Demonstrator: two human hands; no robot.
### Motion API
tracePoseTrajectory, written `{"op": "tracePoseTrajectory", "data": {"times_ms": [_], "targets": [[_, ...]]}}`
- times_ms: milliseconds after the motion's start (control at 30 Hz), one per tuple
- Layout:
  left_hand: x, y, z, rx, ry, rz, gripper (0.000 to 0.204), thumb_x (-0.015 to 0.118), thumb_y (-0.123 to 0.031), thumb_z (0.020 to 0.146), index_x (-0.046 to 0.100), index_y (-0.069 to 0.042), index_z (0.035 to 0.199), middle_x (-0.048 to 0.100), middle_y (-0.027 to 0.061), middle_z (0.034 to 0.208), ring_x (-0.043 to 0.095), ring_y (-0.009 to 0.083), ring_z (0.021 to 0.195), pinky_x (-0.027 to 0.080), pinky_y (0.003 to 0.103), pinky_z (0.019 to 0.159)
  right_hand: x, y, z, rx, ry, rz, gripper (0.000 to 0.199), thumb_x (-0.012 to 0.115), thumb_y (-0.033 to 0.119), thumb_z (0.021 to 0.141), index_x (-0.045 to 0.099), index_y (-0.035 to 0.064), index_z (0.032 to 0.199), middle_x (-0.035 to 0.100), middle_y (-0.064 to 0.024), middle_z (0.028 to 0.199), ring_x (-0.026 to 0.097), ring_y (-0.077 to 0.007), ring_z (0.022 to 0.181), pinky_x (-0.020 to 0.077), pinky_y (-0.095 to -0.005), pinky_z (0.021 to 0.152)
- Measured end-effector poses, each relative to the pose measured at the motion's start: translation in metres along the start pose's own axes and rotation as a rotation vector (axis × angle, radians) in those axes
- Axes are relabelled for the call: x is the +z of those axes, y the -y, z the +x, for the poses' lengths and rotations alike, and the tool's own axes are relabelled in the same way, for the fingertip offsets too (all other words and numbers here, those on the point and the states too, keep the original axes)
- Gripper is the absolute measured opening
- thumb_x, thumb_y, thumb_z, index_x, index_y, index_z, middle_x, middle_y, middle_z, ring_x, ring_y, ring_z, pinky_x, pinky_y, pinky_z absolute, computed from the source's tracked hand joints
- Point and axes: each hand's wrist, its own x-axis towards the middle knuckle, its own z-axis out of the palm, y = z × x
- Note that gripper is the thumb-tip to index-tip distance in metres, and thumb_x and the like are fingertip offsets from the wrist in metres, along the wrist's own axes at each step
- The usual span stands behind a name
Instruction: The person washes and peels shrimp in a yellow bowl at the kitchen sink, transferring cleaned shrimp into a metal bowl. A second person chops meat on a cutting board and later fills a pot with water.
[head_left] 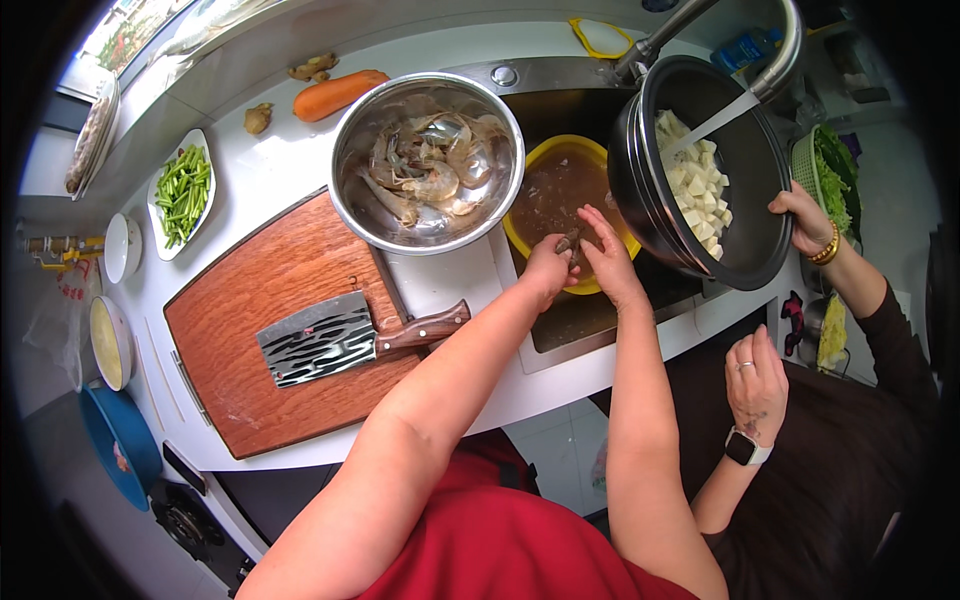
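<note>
Over the yellow basin (627, 238) of cloudy brown water in the sink, my left hand (549, 268) pinches a small dark shrimp (568, 242). Close beside it, my right hand (610, 262) has its fingers stretched out, its thumb side near the shrimp. To the left of the basin, a steel bowl (345, 215) holds several raw grey shrimp (432, 170). Below that bowl, a wooden cutting board (230, 330) carries a cleaver (318, 342) with a dark striped blade and wooden handle.
At right, a co-worker's hand (805, 220) holds a black pot (755, 245) of white cubes (695, 190) under running water from the faucet (785, 60). Their other hand (757, 385) hangs nearby. A carrot (338, 95), ginger (258, 118) and a plate of chopped green stems (183, 195) sit behind the board.
</note>
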Motion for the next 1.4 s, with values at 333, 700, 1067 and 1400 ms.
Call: {"op": "tracePoseTrajectory", "data": {"times_ms": [333, 700, 1067, 1400], "targets": [[-0.002, 0.02, 0.007, 0.272, -0.177, 0.585, 0.013, 0.041, -0.009, 0.087, 0.047, 0.001, 0.09, 0.058, 0.018, 0.087, 0.055, 0.0249, 0.076, 0.043, 0.036, 0.066, -0.003, -0.004, -0.009, 0.075, 0.175, -0.332, 0.023, 0.054, 0.012, 0.085, 0.053, -0.0004, 0.105, 0.059, -0.0114, 0.095, 0.057, -0.0195, 0.088, 0.0446, -0.0293, 0.078], [0.0, 0.021, 0.005, 0.265, -0.117, 0.401, 0.015, 0.046, -0.004, 0.087, 0.049, 0.001, 0.101, 0.059, 0.0149, 0.095, 0.056, 0.023, 0.086, 0.044, 0.032, 0.077, 0.013, -0.028, -0.009, 0.265, 0.02, 0.184, 0.015, 0.046, 0.016, 0.09, 0.049, 0.0038, 0.097, 0.054, -0.0023, 0.081, 0.049, -0.0082, 0.066, 0.0397, -0.0202, 0.056], [0.004, 0.02, 0.002, 0.426, -0.139, 0.377, 0.015, 0.043, 0.007, 0.084, 0.05, -0.002, 0.094, 0.059, 0.0102, 0.087, 0.055, 0.0187, 0.081, 0.043, 0.029, 0.077, 0.023, -0.031, 0.015, 0.36, -0.231, 0.8, 0.009, 0.047, 0.014, 0.091, 0.052, 0.0066, 0.091, 0.052, -0.0012, 0.074, 0.048, -0.0092, 0.061, 0.0363, -0.0205, 0.048], [0.003, 0.028, 0.011, 0.466, -0.299, 0.492, 0.013, 0.048, 0.004, 0.083, 0.052, -0.002, 0.094, 0.057, 0.0121, 0.089, 0.053, 0.0213, 0.083, 0.042, 0.029, 0.078, 0.011, -0.052, 0.027, 0.456, -0.498, 1.061, 0.01, 0.055, 0.013, 0.088, 0.051, 0.0039, 0.085, 0.05, -0.0036, 0.071, 0.046, -0.0121, 0.059, 0.0363, -0.0225, 0.048]]}}
